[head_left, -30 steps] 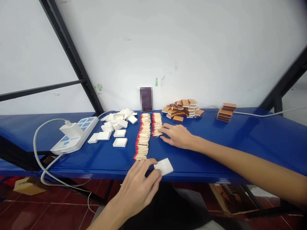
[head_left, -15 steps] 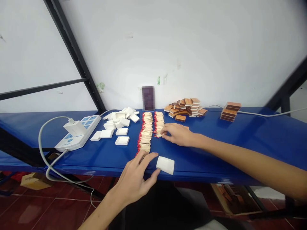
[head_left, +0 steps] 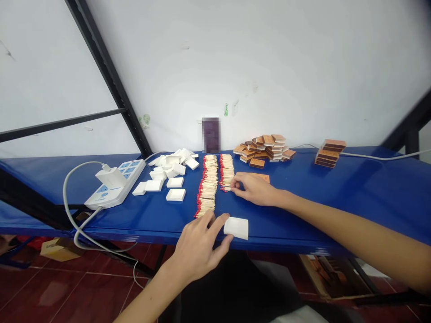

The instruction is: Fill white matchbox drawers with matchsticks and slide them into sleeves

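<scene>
My left hand (head_left: 202,244) is at the table's front edge, its thumb and index finger closed on the left end of a white matchbox tray (head_left: 238,228). The tray lies tilted, and its inside is hard to make out. At the near end of the shorter right row of red-tipped matches (head_left: 226,168), my right hand (head_left: 254,188) has its fingertips pinched on a few matches. They are mostly hidden by the fingers. A longer row of matches (head_left: 208,184) runs to the left of it, its near end by my left fingers. Behind my right hand lies an orange matchbox piece (head_left: 263,176), partly covered.
White trays (head_left: 175,168) lie heaped at the left, near a power strip (head_left: 116,186) with a plugged-in charger and cable. Orange-brown matchboxes (head_left: 266,148) are piled at the back, and a small stack of matchboxes (head_left: 330,153) stands farther right. A blurred dark panel (head_left: 211,135) leans against the wall.
The view has shifted slightly. My right fingers have curled in more at the near end of the right match row. My left hand keeps its hold on the tray.
</scene>
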The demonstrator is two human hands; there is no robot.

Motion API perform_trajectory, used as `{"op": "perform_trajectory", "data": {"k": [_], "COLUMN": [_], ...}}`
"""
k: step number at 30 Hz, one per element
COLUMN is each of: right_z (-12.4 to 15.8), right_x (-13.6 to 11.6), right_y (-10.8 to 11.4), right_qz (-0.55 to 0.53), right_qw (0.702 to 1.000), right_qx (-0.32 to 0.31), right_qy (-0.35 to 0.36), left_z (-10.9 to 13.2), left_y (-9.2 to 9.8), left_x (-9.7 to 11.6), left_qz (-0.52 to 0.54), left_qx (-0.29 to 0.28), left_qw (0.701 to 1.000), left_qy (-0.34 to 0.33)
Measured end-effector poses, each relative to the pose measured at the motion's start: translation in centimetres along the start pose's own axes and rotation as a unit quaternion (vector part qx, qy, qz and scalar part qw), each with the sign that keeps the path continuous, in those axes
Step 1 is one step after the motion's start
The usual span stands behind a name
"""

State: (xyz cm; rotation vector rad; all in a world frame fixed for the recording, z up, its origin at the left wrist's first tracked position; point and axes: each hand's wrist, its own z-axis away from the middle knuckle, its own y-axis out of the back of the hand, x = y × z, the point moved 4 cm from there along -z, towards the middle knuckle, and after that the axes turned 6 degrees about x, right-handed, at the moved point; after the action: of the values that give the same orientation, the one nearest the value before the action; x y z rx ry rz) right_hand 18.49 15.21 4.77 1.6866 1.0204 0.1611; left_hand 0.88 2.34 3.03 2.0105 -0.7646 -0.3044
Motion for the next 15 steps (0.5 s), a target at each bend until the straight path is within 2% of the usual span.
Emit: {"op": "perform_trajectory", "data": {"k": [7, 15], "right_z": [0.24, 0.43], "right_x": [-0.12, -0.61], "right_y": [-0.21, 0.05], "right_qz": [0.024, 0.033], "right_qw": [1.000, 0.998], "right_qx": [0.005, -0.018], "right_qy": [0.012, 0.045], "left_z": [0.24, 0.41], "left_y": [-0.32, -0.47], "left_x": [0.02, 0.03], "left_qz": [-0.023, -0.023], "left_qx": [0.037, 0.051], "left_qw": [0.999, 0.998], "left_qy": [-0.012, -0.017]}}
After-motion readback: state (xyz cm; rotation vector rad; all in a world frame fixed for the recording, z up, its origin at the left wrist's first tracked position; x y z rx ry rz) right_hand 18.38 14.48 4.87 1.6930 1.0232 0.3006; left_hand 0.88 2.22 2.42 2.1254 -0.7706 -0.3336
